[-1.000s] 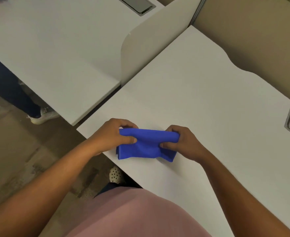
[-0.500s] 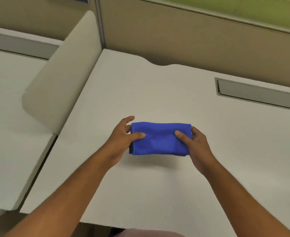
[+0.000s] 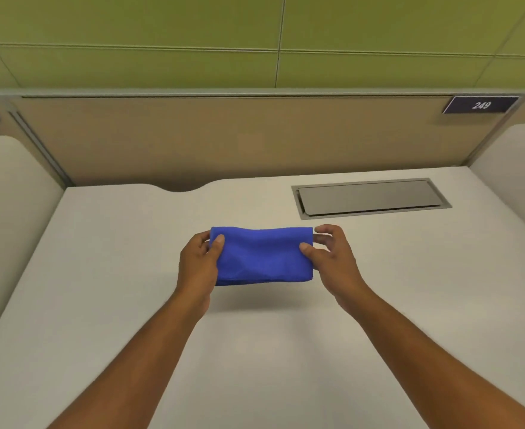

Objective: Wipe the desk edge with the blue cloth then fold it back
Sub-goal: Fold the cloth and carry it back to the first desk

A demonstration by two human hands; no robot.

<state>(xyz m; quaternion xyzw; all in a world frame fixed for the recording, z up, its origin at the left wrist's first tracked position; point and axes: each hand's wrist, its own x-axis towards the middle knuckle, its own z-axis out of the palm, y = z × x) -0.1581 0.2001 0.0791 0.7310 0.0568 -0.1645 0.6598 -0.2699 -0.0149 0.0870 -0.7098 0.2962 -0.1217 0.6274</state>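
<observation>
The blue cloth [image 3: 262, 255], already folded into a strip, hangs just above the middle of the counter [image 3: 100, 274], pinched at its ends by the left hand [image 3: 197, 266] and right hand [image 3: 332, 261]. This looks like the fold-back step; next it needs lowering flat and both hands letting go.

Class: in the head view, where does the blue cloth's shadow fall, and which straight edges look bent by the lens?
Head view: soft shadow on the desk under the blue cloth, towards the camera; partition top rail bows; no glare.

cloth [image 3: 262, 257] between hands, above desk [image 3: 100, 274]
</observation>
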